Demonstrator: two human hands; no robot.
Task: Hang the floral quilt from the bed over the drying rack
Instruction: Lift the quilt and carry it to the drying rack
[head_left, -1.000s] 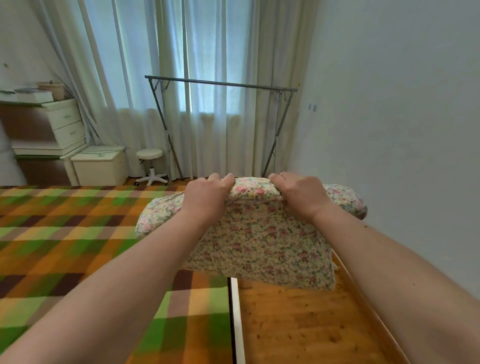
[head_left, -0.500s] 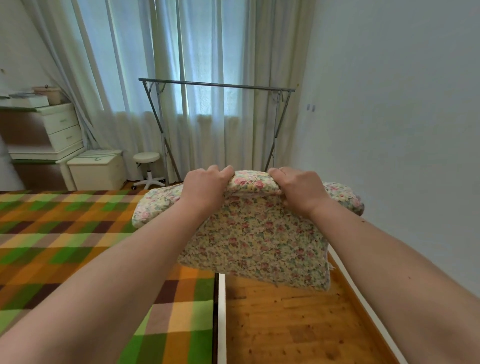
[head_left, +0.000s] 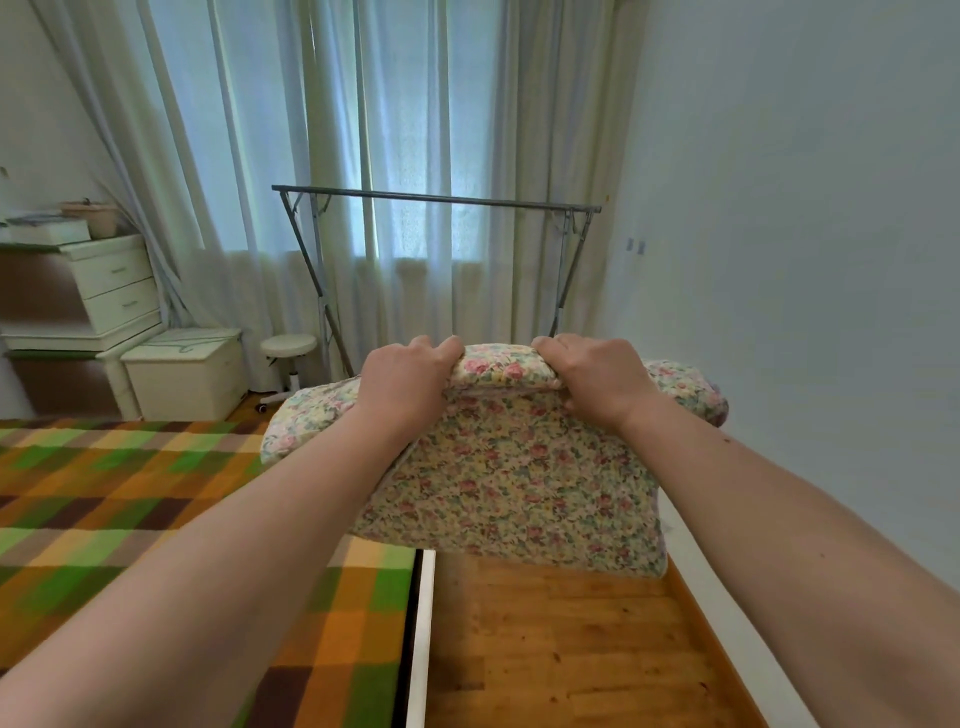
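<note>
Hands, left (head_left: 402, 385) and right (head_left: 597, 382), gripping folded floral quilt (head_left: 511, 483), drying rack (head_left: 436, 198) beyond

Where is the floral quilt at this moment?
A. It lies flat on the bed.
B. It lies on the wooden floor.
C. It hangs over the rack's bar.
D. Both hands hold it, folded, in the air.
D: the left hand and right hand grip the folded floral quilt by its top edge, short of the bare drying rack.

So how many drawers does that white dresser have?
2 that I can see on the white dresser at the left: an upper drawer and a lower drawer right beneath it. The picture's edge cuts the dresser off, so more may be hidden.
</note>
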